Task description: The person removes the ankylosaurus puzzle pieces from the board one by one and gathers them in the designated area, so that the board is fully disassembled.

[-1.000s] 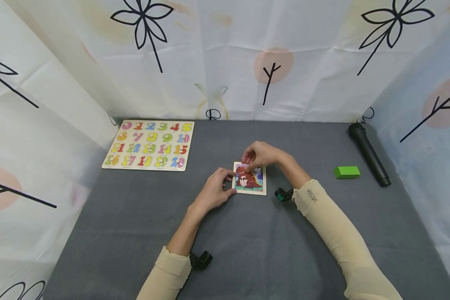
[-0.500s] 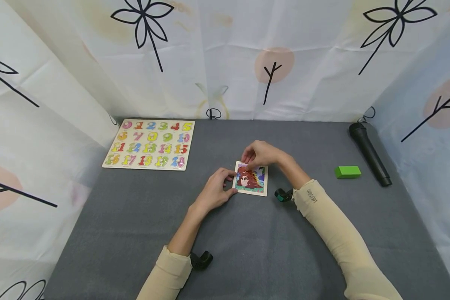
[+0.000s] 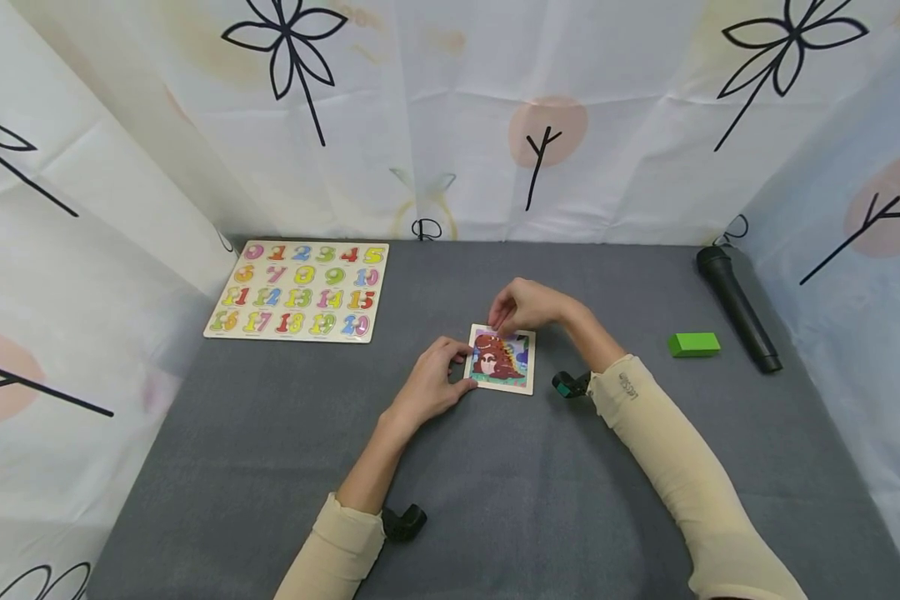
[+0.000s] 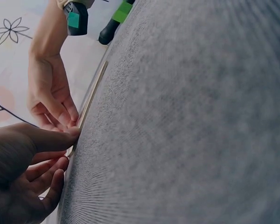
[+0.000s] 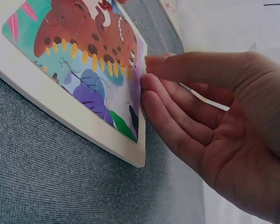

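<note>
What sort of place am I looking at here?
Probably a screened-off tabletop area, perhaps for play or filming: printed white sheets surround a grey table on three sides, with a number board and a small dinosaur picture puzzle on it.

Beige sleeves, dark marking on right one; black wrist cameras, right with green patch.
</note>
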A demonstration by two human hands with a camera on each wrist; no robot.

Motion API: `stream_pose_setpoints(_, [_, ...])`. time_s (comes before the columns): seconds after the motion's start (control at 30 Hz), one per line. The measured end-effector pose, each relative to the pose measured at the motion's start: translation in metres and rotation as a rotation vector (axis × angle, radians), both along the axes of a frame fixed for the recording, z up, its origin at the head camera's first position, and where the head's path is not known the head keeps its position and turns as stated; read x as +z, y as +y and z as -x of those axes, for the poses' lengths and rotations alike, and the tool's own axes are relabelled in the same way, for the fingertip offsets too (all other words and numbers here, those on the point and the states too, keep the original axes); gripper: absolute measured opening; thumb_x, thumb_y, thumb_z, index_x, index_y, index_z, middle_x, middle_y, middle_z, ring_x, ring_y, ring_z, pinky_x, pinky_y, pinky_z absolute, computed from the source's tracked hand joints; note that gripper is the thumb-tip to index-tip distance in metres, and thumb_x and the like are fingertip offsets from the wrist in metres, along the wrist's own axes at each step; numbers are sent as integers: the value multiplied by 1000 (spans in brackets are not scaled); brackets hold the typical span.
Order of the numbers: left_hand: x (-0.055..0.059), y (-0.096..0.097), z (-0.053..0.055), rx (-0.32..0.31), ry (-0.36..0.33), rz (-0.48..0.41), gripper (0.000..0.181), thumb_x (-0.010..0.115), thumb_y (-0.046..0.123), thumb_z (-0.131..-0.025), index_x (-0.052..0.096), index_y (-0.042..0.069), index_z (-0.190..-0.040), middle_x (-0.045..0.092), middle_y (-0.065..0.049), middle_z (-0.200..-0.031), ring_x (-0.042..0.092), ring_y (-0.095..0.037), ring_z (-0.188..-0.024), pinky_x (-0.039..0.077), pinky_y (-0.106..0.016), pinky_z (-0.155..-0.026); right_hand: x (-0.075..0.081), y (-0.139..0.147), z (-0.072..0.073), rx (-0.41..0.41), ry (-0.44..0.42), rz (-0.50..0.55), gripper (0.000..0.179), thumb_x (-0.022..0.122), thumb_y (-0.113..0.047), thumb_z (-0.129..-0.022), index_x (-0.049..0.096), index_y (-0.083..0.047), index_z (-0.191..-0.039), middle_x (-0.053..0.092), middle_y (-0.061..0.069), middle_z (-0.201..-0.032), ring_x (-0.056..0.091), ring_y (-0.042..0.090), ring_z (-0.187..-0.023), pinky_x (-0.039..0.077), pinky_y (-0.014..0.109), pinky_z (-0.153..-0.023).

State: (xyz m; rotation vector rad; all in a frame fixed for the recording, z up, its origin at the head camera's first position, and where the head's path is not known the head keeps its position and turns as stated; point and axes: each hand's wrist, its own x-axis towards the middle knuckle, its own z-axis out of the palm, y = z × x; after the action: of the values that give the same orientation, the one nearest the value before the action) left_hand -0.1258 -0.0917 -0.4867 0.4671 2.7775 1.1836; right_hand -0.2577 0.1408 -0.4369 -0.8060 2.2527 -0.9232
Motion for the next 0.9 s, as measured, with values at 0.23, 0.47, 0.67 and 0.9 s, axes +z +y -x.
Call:
stream_pose_setpoints(0.23, [1, 1, -1, 2, 2, 12, 48, 89, 12, -91, 71, 2, -134, 67, -12, -123, 65, -23, -109, 56, -37, -92, -5, 4, 4, -12, -69, 53, 20, 77, 1, -93, 78, 6, -113, 80, 23, -108, 78, 24, -93, 65, 37, -84])
stream_pose_setpoints(0.47, [1, 1, -1, 3, 10, 9, 48, 88, 11, -91, 71, 4, -135, 67, -12, -125, 66, -23, -111, 57, -38, -93, -7, -2, 3, -28, -41, 43, 24, 81, -4, -94, 79, 4, -116, 81, 19, -108, 75, 10, -89, 60, 25, -79])
stream_pose_setpoints(0.67, [1, -1, -1, -43, 23, -1, 44, 86, 9, -93, 74, 9, -136, 67, -13, -128, 66, -27, -114, 57, -45, -98, -10, -10, 0, 10, 27, 18, 21, 78, -8, -98, 81, 1, -117, 81, 15, -98, 70, 9, -79, 55, 24, -74])
stream_pose_setpoints(0.9, [1, -3, -2, -97, 18, 4, 44, 82, 9, -97, 74, 7, -140, 63, -14, -131, 64, -29, -116, 54, -49, -103, -12, -16, -2, 27, 47, -9, 16, 77, -8, -98, 79, 0, -112, 77, 9, -94, 66, 12, -79, 54, 26, -73])
